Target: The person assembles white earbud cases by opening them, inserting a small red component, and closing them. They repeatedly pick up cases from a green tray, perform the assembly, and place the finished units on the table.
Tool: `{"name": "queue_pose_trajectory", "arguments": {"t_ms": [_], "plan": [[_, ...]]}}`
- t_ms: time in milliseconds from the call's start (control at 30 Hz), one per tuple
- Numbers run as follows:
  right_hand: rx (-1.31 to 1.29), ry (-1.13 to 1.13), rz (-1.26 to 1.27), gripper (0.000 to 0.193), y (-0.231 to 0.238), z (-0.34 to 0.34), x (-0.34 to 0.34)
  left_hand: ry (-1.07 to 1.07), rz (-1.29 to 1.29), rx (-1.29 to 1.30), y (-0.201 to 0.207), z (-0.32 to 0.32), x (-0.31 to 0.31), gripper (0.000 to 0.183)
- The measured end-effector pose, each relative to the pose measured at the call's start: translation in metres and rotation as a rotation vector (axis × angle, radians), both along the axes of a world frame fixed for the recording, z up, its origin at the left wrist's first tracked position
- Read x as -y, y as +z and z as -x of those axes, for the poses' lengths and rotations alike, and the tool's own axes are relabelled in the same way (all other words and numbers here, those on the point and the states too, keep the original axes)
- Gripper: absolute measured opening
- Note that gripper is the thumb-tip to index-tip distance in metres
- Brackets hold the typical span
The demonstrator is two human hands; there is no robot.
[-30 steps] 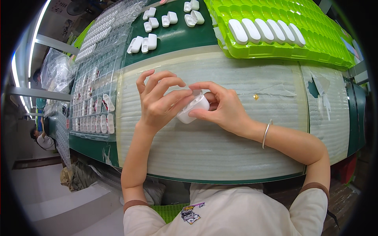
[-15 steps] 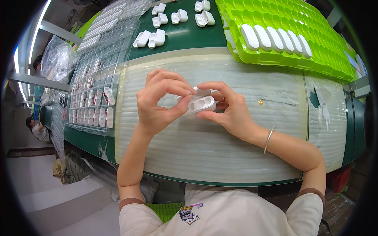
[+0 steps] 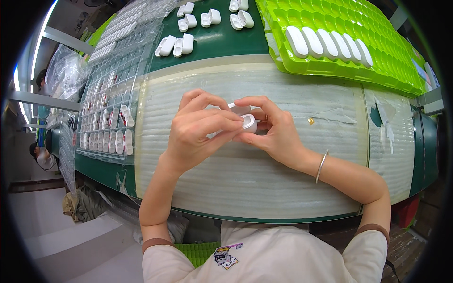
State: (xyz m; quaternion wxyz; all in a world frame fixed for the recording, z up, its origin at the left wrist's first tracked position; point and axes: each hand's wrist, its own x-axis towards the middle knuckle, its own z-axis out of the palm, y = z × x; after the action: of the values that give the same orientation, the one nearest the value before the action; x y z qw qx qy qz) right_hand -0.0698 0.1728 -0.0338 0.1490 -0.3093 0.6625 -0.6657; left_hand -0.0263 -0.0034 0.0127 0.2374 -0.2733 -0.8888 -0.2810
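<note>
My right hand (image 3: 279, 132) grips a white earbud charging case (image 3: 251, 124) with its lid tipped up, thumb at the front and fingers behind. Over the case my left hand (image 3: 196, 134) is closed in a pinch, fingertips down at the case's inner tray beside a round well. Whatever those fingertips hold, if anything, is hidden. Most of the case's left part is covered by the left fingers. Both hands are above the pale foam-covered mat (image 3: 264, 184).
Several open white cases (image 3: 183, 45) stand on the green tabletop (image 3: 212, 40) at the back. A lime-green tray (image 3: 325, 70) with several white cases lies back right. Clear trays (image 3: 106, 137) of white parts line the left. A small gold scrap (image 3: 310, 121) rests on the mat.
My left hand has moved right and slightly down, from the case's left end across its inner tray. The right hand keeps its hold on the case. The view has shifted slightly.
</note>
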Motion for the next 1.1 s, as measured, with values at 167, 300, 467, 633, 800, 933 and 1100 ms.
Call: {"name": "queue_pose_trajectory", "arguments": {"t_ms": [167,300,467,633,800,933,1100], "plan": [[-0.011,-0.019,0.035,0.049,-0.002,0.001,0.001,-0.008,0.011,0.005,0.0,-0.001,0.001,0.018],[-0.002,-0.012,0.042,0.048,-0.002,0.001,0.0,-0.013,0.014,0.007,0.001,0.0,0.0,0.018],[0.045,0.026,0.003,0.047,0.003,0.0,-0.002,0.036,-0.01,-0.005,0.004,0.001,0.002,0.016],[0.052,0.027,-0.026,0.046,0.005,0.001,-0.004,0.104,0.042,0.043,0.008,-0.001,0.001,0.015],[-0.003,-0.028,0.054,0.048,-0.004,0.0,0.002,0.155,-0.125,0.111,0.002,-0.005,-0.003,0.014],[0.099,-0.02,0.03,0.05,0.001,0.001,-0.002,0.23,-0.27,0.212,0.016,-0.006,0.018,0.013],[0.17,-0.004,0.013,0.052,0.005,0.002,-0.002,0.166,-0.031,0.244,0.019,-0.005,0.021,0.012]]}}
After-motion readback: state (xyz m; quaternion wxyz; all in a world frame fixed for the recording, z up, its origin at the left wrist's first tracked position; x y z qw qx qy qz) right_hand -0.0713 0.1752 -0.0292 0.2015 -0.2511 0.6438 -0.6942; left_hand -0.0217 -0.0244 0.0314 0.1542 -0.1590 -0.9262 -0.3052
